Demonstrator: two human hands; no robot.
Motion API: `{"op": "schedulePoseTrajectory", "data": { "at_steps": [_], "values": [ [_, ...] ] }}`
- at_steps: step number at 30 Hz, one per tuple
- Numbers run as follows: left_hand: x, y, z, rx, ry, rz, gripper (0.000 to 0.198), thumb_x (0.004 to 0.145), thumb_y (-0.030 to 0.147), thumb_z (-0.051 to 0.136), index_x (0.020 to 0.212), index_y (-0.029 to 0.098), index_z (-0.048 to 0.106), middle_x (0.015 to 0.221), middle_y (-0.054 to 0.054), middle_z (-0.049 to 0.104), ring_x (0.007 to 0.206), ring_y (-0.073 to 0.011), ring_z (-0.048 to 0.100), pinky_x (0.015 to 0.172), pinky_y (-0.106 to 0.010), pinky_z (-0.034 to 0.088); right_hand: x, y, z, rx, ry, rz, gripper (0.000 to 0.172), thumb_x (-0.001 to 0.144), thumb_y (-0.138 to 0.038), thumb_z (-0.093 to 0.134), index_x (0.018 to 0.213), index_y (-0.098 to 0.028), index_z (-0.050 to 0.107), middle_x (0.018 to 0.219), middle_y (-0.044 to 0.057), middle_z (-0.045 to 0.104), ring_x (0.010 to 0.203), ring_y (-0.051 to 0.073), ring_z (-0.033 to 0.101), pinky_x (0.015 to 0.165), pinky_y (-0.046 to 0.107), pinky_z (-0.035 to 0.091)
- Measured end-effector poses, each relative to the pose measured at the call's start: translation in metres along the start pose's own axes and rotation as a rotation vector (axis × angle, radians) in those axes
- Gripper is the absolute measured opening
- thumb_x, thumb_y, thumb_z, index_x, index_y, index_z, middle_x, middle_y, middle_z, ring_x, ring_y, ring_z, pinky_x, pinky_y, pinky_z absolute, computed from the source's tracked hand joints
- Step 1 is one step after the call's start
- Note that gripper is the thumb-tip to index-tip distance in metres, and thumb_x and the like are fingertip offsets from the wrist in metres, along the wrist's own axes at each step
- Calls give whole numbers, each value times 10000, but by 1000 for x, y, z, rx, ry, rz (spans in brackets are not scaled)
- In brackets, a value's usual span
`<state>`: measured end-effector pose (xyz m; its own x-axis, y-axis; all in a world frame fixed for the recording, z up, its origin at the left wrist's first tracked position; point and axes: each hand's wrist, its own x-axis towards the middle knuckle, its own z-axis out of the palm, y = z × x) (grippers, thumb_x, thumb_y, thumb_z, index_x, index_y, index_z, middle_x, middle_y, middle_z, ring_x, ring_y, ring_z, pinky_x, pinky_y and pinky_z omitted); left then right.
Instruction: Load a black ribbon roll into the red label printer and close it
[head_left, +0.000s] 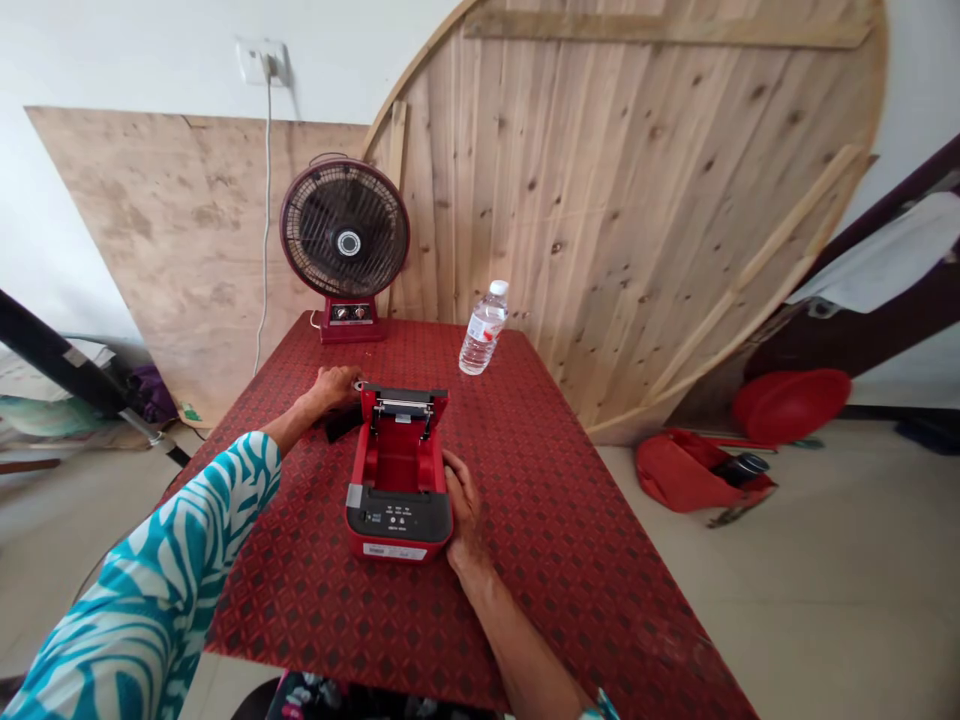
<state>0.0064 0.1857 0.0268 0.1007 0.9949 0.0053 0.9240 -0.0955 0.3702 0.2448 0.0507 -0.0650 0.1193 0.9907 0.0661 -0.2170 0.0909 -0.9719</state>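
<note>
A red and black thermal printer (399,525) sits on the table with its lid (405,405) raised and its red paper bay showing; the bay looks bare. My right hand (463,505) holds the printer's right side, its fingers curled around the casing. Just left of the raised lid is my left hand (335,388), fingers closed. A small pale ring-like thing (359,385) shows at its fingertips, too small to name. Below that hand lies a black object (343,423), partly hidden behind the printer.
A dark red fan (346,240) stands at the table's back left, its base (349,322) near the edge. A clear water bottle (481,335) with a white cap stands at the back right. Patterned red cloth covers the table (570,580). A red bag (679,470) lies on the floor.
</note>
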Motion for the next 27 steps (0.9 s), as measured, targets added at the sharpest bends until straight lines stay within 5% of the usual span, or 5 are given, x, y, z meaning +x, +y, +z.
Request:
{"op": "schedulePoseTrajectory", "data": {
  "at_steps": [4, 8, 13, 17, 27],
  "values": [
    [3, -13, -1, -110, 40, 14, 342, 705, 236, 725, 1043, 216, 678, 1080, -62, 722, 1112, -272, 625, 1031, -423, 402, 0, -1, 0, 9, 4, 13, 394, 828, -498, 572, 1124, -249, 651, 1198, 43, 668, 1154, 259, 570, 972, 394, 420],
    [-2, -45, -19, -293, 137, 7, 462, 807, 301, 575, 1247, 162, 571, 1287, -102, 633, 1190, -228, 581, 1010, -340, 442, -1, -1, 0, 21, 7, 20, 403, 817, -508, 579, 1113, -247, 659, 1181, 44, 675, 1141, 261, 577, 952, 388, 429],
    [-29, -81, -25, -500, 60, -39, 466, 697, 318, 667, 1119, 121, 634, 1089, -132, 723, 1029, -258, 669, 876, -379, 536, 1, 4, 0, 18, 29, 14, 403, 816, -515, 580, 1106, -249, 666, 1158, 46, 686, 1113, 260, 591, 934, 387, 437],
    [-40, -83, -11, -629, -13, -20, 509, 597, 349, 744, 1059, 152, 663, 1024, -97, 748, 957, -251, 693, 849, -369, 546, 2, 7, 0, 19, 33, 11, 401, 813, -516, 584, 1106, -255, 667, 1150, 44, 691, 1104, 261, 597, 923, 389, 444],
    [-49, -70, -6, -733, 111, -44, 526, 571, 601, 732, 890, 190, 652, 877, -50, 746, 903, -271, 680, 840, -369, 526, 3, 4, 3, 22, 37, -10, 397, 797, -510, 595, 1082, -247, 681, 1139, 48, 699, 1086, 262, 607, 895, 390, 464]
  ]
}}
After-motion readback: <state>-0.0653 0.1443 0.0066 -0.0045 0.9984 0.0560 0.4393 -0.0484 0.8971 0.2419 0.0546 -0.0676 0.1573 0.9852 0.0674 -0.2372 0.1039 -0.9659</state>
